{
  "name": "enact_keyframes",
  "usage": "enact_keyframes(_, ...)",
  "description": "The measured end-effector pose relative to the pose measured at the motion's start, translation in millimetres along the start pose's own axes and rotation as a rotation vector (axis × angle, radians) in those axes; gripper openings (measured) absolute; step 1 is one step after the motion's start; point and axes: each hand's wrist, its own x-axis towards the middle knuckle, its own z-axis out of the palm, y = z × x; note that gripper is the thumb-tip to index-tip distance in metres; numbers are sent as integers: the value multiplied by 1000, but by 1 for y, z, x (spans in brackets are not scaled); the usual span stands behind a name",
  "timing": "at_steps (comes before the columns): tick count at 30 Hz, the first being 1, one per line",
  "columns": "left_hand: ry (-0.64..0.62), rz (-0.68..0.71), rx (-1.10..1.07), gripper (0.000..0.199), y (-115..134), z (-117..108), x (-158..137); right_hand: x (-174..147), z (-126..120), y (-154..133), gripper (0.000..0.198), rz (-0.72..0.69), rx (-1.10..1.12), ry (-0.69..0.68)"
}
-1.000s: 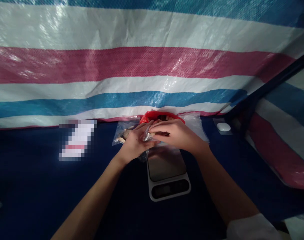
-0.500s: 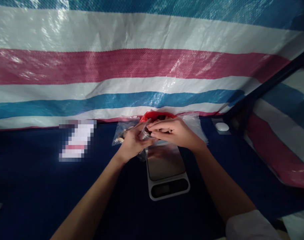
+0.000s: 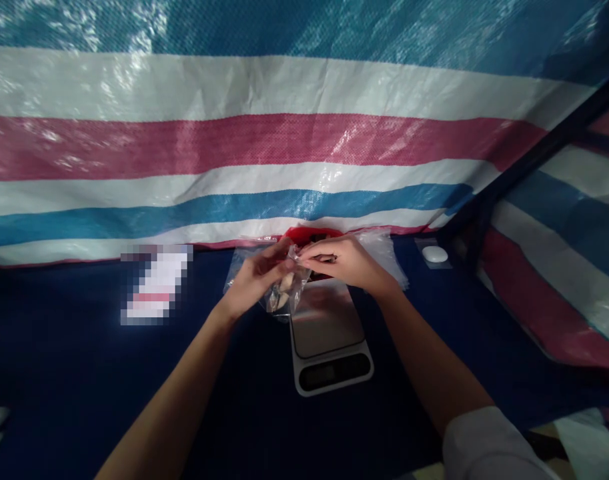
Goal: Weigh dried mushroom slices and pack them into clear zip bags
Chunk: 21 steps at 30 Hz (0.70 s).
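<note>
A clear plastic bag (image 3: 290,293) with several pale, slice-like pieces inside hangs between my hands, just left of a kitchen scale (image 3: 328,320). My left hand (image 3: 258,275) pinches the bag's top edge from the left. From the right, the fingertips of my right hand (image 3: 345,261) are pressed together on the same gathered top. Behind my hands a red bag (image 3: 309,233) stands with its mouth spread, dark contents partly showing. The scale has a metal plate and a dark display, whose reading I cannot make out.
Flat clear bags (image 3: 384,250) lie behind my right hand, and another clear bag (image 3: 239,257) lies behind my left. A white oval object (image 3: 435,254) sits at the right back. A blurred-out paper (image 3: 157,283) is at left. Striped sheeting (image 3: 264,140) rises behind the dark blue table (image 3: 109,380).
The bag's mouth was spread in my left hand with my right fingers at it; now its top is gathered between both hands and the filled part hangs below. The view has shifted slightly.
</note>
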Motion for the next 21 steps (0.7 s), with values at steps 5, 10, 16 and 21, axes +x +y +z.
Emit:
enact_keyframes(5,-47,-1,-1,46,0,-4,2,1,-1,2,15,-67,23,25)
enact_keyframes(10,-29,31,-41,39,-1,-1,3,0,-3,3,15,-44,39,26)
enact_keyframes(16,273,73,-2,43,-3,1,5,-2,-7,-1,16,2,12,29)
enact_keyframes(21,260,108,8,43,1,5,4,-1,-9,-14,13,-24,-58,39)
